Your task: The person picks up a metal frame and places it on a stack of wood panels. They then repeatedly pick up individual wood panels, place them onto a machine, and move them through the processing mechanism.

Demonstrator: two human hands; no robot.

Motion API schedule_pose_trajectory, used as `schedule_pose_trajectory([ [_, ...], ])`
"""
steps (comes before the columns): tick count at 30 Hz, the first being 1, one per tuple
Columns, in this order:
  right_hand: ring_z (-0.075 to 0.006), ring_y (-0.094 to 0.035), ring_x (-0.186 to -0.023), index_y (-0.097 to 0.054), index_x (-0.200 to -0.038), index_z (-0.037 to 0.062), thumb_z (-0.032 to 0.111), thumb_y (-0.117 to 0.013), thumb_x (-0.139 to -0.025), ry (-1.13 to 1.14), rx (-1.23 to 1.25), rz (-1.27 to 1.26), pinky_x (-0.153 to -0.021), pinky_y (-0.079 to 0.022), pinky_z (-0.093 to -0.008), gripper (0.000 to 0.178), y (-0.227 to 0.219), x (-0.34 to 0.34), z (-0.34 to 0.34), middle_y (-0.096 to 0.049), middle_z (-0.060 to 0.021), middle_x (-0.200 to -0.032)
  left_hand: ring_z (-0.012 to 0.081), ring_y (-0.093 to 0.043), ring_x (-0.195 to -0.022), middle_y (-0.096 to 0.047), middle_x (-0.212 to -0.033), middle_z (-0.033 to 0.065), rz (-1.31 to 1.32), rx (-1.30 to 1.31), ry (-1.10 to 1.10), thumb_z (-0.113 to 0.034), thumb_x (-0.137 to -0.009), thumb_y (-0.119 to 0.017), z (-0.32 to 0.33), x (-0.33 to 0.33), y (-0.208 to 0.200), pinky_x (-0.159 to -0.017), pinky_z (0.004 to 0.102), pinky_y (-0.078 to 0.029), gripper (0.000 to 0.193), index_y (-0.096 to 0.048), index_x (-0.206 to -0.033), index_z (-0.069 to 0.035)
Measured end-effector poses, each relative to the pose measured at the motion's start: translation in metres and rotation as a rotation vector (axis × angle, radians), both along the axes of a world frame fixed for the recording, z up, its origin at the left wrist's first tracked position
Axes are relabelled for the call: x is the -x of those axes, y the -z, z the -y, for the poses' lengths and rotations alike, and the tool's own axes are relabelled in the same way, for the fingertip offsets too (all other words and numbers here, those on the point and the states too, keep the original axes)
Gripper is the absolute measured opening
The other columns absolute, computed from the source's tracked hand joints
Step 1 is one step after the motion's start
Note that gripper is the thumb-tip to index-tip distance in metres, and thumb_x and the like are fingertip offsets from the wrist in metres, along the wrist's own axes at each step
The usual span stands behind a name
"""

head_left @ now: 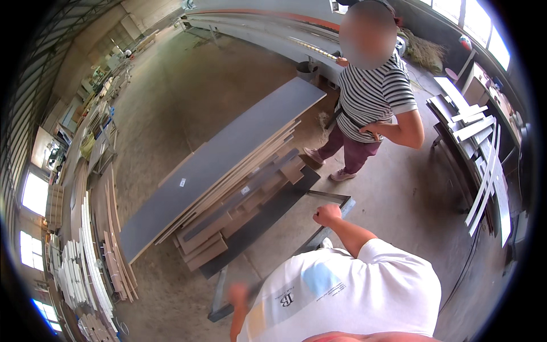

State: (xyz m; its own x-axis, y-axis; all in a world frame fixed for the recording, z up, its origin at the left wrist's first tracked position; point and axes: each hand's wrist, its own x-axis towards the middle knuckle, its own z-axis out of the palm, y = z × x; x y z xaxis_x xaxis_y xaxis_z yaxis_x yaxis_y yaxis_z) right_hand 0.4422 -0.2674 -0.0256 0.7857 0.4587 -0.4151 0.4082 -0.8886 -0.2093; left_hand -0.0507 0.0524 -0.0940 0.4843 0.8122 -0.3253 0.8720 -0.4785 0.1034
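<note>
- The metal cart frame (330, 198) sits low on the floor right in front of us, under a pile of boards (239, 211).
- It looks hard and very heavy; we would hold its bare end bar.
- Our right hand (327, 215) is curled tight on its corner.
- Our left hand (238, 293) is blurry; we cannot tell its grip.
- The concrete floor (399, 199) is flat, and a person in a striped shirt (373, 94) stands close.

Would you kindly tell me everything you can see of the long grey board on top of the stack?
The long grey board is a flat, narrow rectangular panel with a matt dark grey face and a pale edge, seemingly laminated wood board. It carries a small white sticker. It lies flat and diagonal as the top layer of a stack of boards on a metal cart. No hand touches it.
</note>
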Motion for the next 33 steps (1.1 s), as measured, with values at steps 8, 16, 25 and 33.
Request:
schedule_pose_trajectory([
  [8,-0.0323,-0.072,-0.09,-0.078,-0.095,0.0173,0.044,-0.057,-0.083,0.04,-0.014,-0.011,-0.076,-0.057,-0.0462,0.036,-0.015,-0.001,0.005,-0.075,-0.0106,-0.093,0.0398,-0.069,-0.101,-0.073,-0.107,0.018,-0.004,0.079,-0.249,-0.034,-0.089,-0.058,0.036,-0.066,-0.098,-0.084,0.0507,-0.055,0.034,-0.076,-0.105,-0.011],
  [16,-0.0309,-0.072,-0.09,-0.079,-0.093,0.0174,0.044,-0.058,-0.083,0.04,-0.029,-0.035,-0.077,-0.057,-0.0456,0.035,-0.024,0.002,-0.001,-0.076,-0.0085,-0.093,0.0402,-0.069,-0.105,-0.073,-0.11,0.0175,-0.025,0.083,-0.299,-0.037,-0.088,-0.057,0.034,-0.061,-0.099,-0.089,0.0501,-0.054,0.036,-0.077,-0.106,-0.013],
  [25,-0.0312,-0.072,-0.091,-0.078,-0.093,0.0165,0.044,-0.057,-0.083,0.052,-0.014,-0.076,-0.076,-0.057,-0.0456,0.037,-0.032,0.001,-0.004,-0.075,-0.0092,-0.093,0.0407,-0.069,-0.104,-0.073,-0.108,0.0174,-0.073,0.044,-0.271,-0.037,-0.088,-0.057,0.029,-0.056,-0.088,-0.088,0.05,-0.054,0.035,-0.077,-0.104,-0.012],
  [33,-0.0315,-0.072,-0.091,-0.078,-0.094,0.0167,0.046,-0.057,-0.084,0.055,-0.027,-0.033,-0.077,-0.056,-0.046,0.037,-0.02,0.003,0.001,-0.075,-0.0095,-0.092,0.0406,-0.069,-0.102,-0.073,-0.107,0.0178,-0.072,0.05,-0.264,-0.036,-0.087,-0.057,0.031,-0.058,-0.087,-0.087,0.0501,-0.055,0.035,-0.076,-0.104,-0.011],
])
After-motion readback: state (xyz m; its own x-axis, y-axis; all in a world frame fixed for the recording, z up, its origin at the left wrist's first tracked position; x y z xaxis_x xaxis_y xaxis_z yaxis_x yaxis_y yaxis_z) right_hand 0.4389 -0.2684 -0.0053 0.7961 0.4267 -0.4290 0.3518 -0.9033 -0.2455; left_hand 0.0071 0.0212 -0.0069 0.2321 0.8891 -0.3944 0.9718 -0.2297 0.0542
